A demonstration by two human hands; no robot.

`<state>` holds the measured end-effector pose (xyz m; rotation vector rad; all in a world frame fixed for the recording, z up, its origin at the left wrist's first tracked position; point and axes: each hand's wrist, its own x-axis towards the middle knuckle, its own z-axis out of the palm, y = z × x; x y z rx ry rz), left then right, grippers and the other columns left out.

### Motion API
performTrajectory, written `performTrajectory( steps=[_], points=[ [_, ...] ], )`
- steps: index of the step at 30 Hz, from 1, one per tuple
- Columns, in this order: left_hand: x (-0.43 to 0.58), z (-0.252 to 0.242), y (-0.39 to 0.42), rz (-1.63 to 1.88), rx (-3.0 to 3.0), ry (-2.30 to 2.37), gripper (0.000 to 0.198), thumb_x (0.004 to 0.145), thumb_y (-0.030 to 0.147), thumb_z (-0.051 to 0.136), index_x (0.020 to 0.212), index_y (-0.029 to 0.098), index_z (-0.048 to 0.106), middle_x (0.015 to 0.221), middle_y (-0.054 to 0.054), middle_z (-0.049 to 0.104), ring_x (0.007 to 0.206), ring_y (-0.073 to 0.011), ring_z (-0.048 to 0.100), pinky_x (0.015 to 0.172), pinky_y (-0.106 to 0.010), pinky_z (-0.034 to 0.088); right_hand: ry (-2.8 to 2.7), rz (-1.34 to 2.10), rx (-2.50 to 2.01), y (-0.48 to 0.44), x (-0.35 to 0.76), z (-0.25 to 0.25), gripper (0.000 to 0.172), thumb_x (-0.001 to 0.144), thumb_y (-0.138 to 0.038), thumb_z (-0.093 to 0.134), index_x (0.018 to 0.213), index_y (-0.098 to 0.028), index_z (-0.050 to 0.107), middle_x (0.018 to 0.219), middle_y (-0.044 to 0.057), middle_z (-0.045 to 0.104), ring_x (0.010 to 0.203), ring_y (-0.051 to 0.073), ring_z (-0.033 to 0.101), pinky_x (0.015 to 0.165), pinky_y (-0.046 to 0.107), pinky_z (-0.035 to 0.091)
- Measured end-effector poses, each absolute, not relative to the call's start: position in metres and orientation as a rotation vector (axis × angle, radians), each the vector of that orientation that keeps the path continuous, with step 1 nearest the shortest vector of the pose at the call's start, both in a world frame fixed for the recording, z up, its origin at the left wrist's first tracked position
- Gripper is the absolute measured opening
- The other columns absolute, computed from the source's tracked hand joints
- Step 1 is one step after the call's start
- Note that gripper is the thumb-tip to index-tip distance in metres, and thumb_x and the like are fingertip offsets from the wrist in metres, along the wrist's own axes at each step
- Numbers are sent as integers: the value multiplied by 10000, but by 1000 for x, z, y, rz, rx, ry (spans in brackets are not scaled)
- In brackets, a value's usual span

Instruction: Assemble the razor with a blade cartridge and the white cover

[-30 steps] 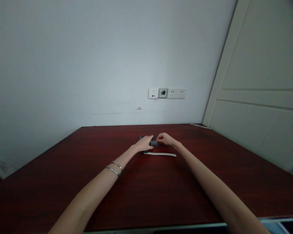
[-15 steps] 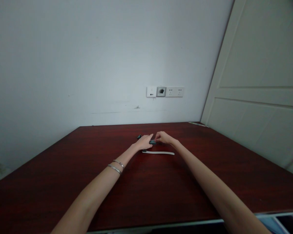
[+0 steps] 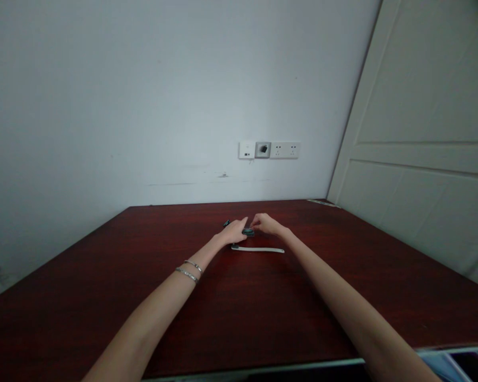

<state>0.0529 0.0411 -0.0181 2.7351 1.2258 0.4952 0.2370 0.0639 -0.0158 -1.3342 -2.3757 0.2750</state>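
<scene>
Between my hands lies a small, flat, dark greenish object (image 3: pixel 248 232) with a clear-looking edge, too small to name. My left hand (image 3: pixel 234 232) grips it from the left, thumb on the near side and one finger stretched out beyond it. At its right end, my right hand (image 3: pixel 265 224) is closed in a pinch, the fingertips just above the object; what they hold is too small to make out. Just nearer to me lies a white strap-like strip (image 3: pixel 258 249) with a dark left end. Past my left hand rests a small black piece (image 3: pixel 226 223).
The dark red wooden table (image 3: pixel 231 313) reaches back to a pale wall. Wall sockets (image 3: pixel 285 150) and a switch plate (image 3: pixel 247 150) sit above it. A white panelled door (image 3: pixel 422 127) stands on the right. A thin flat strip (image 3: pixel 324 203) lies at the far right corner.
My right fingertips have lifted and shifted slightly left, and more of the greenish object shows. My left hand stays almost in place. The white strip and black piece look unmoved.
</scene>
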Motion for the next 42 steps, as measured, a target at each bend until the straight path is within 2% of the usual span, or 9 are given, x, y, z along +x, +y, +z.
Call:
performTrajectory(
  steps=[4,7,10,16,20,26,30,37,42],
  points=[
    [48,-17,43,586,2723,1236,653,700,238,555,1299,62,364,1246,-176,511,1126,-260,499,925,-317,397,-2365,226,-1287,60,235,-14,200,726,-192,559,821,-174,734,815,40,692,796,152,592,721,188,411],
    [37,-9,41,820,2681,1215,486,749,208,506,1224,103,481,1248,-129,524,1148,-219,479,979,-323,361,-2341,249,-1312,52,231,-9,200,737,-234,564,821,-169,733,801,44,695,768,154,598,701,195,415],
    [21,5,37,1068,2636,1172,325,768,152,456,1048,155,621,1084,-64,633,1042,-181,540,949,-315,394,-2329,311,-1357,41,219,-3,205,738,-284,582,813,-162,728,742,48,695,690,146,602,622,192,411],
    [-2,18,32,1313,2386,1337,304,729,71,438,857,175,693,907,-31,688,871,-158,599,846,-293,461,-2359,407,-1499,28,172,1,377,768,-469,542,714,-130,697,607,78,666,529,139,598,525,200,408],
    [-11,16,35,1469,2144,1439,317,713,55,424,821,171,698,869,-24,698,798,-151,620,792,-283,482,-2364,337,-1660,27,141,-1,397,730,-513,572,773,-137,691,695,117,684,644,190,643,565,223,441],
    [-24,15,45,1673,1925,1434,316,697,62,399,766,143,697,813,-42,699,800,-154,627,787,-284,478,-2322,237,-1764,31,127,-4,319,684,-356,644,929,-155,673,933,148,678,832,235,643,655,251,461],
    [-26,15,49,1677,1847,1475,315,692,73,395,748,143,697,790,-42,698,781,-156,626,765,-287,482,-2302,223,-1768,31,125,-6,294,681,-300,628,931,-154,676,945,153,675,843,231,641,677,251,457],
    [-20,17,55,1496,1950,1513,292,668,68,447,788,167,694,836,-22,698,819,-158,626,805,-295,478,-2214,144,-1729,32,135,-2,349,729,-360,532,938,-111,658,969,190,656,857,269,629,657,270,438],
    [-12,12,60,1120,2266,1382,253,666,158,574,894,188,681,993,-32,675,983,-192,592,919,-309,421,-2129,132,-1698,37,179,8,270,732,-352,522,736,-123,665,757,143,675,733,219,624,593,232,387]
  ],
)
